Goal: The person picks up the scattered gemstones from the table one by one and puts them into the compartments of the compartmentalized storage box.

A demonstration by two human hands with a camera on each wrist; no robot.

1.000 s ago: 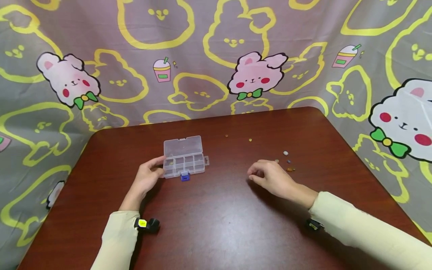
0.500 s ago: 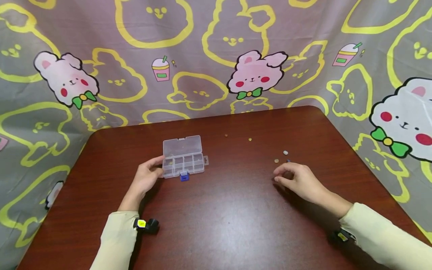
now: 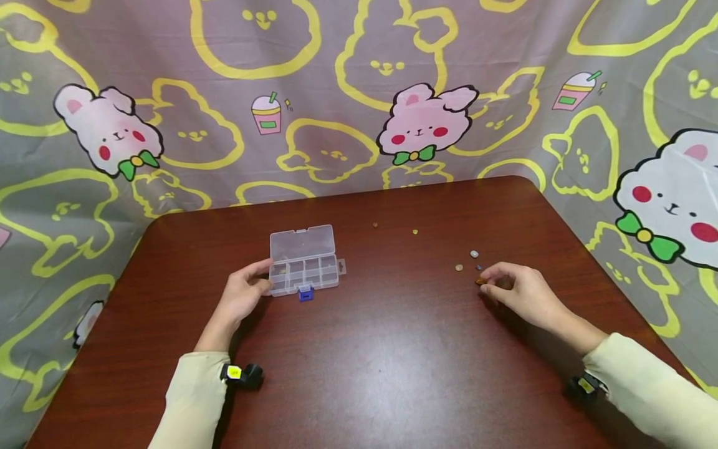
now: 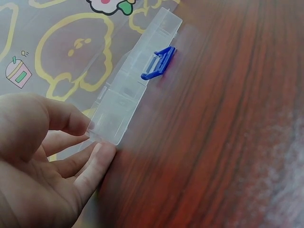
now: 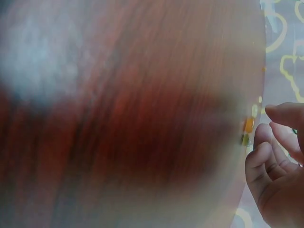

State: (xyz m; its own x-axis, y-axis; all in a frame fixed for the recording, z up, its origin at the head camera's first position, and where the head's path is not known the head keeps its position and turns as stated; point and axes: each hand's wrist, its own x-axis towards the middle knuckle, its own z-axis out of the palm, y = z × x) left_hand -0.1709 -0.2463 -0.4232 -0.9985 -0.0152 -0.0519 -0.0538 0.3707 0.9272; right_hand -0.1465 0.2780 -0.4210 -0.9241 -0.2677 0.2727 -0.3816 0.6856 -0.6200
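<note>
A clear plastic compartment box (image 3: 297,288) stands with its lid (image 3: 303,243) raised and its blue latch (image 3: 305,294) folded down in front. Thumb and fingers of my left hand (image 3: 242,296) grip its left end. At the table's right side, my right hand (image 3: 524,294) reaches down with thumb and fingertips right at an orange bead (image 3: 480,280). In the right wrist view this orange bead (image 5: 249,125) lies just ahead of the parted fingertips, beside a small green bead (image 5: 245,139). A blue bead (image 3: 479,267) is close to the index finger.
Beyond the right hand lie a whitish bead (image 3: 474,254) and a pale yellowish bead (image 3: 459,267). Farther back are a yellow bead (image 3: 415,232) and a small brownish one (image 3: 376,224). A patterned curtain (image 3: 331,100) hangs behind the dark wooden table (image 3: 359,362).
My right hand has moved right across the table, past the pale bead, to the orange bead. The left hand stays at the box.
</note>
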